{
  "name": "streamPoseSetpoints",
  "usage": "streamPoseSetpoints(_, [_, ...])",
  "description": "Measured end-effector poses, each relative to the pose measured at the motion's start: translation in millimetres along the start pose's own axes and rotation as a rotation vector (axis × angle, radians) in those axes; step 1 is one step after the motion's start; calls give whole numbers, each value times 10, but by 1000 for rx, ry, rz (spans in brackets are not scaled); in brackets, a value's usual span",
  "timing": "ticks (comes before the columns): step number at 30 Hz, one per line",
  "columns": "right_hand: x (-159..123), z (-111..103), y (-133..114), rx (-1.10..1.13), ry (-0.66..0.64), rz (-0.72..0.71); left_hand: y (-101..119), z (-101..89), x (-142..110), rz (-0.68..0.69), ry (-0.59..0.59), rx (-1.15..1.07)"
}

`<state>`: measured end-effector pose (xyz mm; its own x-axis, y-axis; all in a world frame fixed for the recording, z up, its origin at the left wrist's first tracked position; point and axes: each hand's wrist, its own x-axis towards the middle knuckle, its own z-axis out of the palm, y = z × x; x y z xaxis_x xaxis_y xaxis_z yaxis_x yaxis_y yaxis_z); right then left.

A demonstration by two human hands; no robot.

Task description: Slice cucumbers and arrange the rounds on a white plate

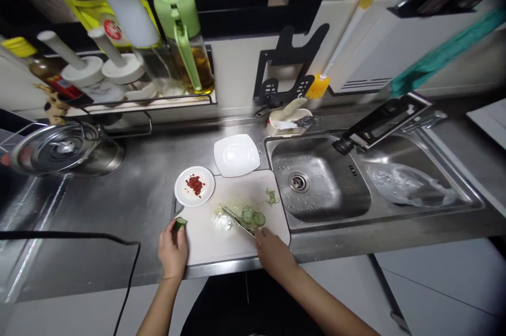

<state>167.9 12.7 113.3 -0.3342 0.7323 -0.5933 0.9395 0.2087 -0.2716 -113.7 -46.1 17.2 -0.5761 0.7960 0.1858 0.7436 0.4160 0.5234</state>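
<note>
My left hand (173, 251) is closed around a short piece of cucumber (181, 223) at the left edge of the white cutting board (213, 246). In my right hand (272, 252) is a knife (238, 221), its blade pointing away and to the left, low over the board. Cucumber slices (253, 217) lie in a small pile against the blade's right side. Wet cucumber bits are smeared on the board left of the blade. Green peel scraps (272, 197) sit near the board's right edge.
A white plate with chopped red pieces (194, 184) overlaps the board's upper left corner. Behind the board is a square white plate (237, 155). The sink (320, 183) lies right, a steel pot (95, 154) left. A black cable (98, 239) crosses the counter.
</note>
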Motion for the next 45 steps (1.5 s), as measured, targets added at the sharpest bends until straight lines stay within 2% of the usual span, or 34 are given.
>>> streamPoseSetpoints(6, [-158, -35, 230, -101, 92, -108, 12, 8, -52, -65, -29, -21])
streamPoseSetpoints(14, [-188, 112, 490, -197, 244, -155, 73, -29, 18, -75, -90, 1])
streamPoseSetpoints(17, [-169, 178, 561, -211, 277, -157, 189, -79, 44, -21, 5, -11])
streamPoseSetpoints(19, [-156, 209, 592, -229, 305, -162, 358, -88, 13, 72, 65, -24])
streamPoseSetpoints(20, [-151, 219, 601, -240, 316, -166, 476, -75, -23, 129, 53, -42])
streamPoseSetpoints(21, [-146, 225, 605, -249, 325, -170, 616, -47, -74, 198, -12, -79])
streamPoseSetpoints(23, [-141, 225, 603, -266, 337, -178, 936, 51, -205, 358, -275, -182])
streamPoseSetpoints(25, [-139, 215, 591, -279, 349, -189, 1253, 181, -335, 451, -506, -230])
streamPoseSetpoints(27, [-139, 202, 577, -291, 361, -204, 1497, 308, -416, 454, -613, -221])
streamPoseSetpoints(29, [-140, 191, 568, -306, 374, -216, 1635, 406, -424, 412, -639, -194])
streamPoseSetpoints(33, [-180, 182, 564, -324, 368, -221, 1685, 519, -270, 328, -646, -152])
streamPoseSetpoints(38, [-374, 175, 587, -232, 278, -157, 1633, 611, -83, 300, -707, -75])
streamPoseSetpoints(45, [-725, 176, 700, 27, 127, -66, 1507, 687, -116, 349, -678, -129])
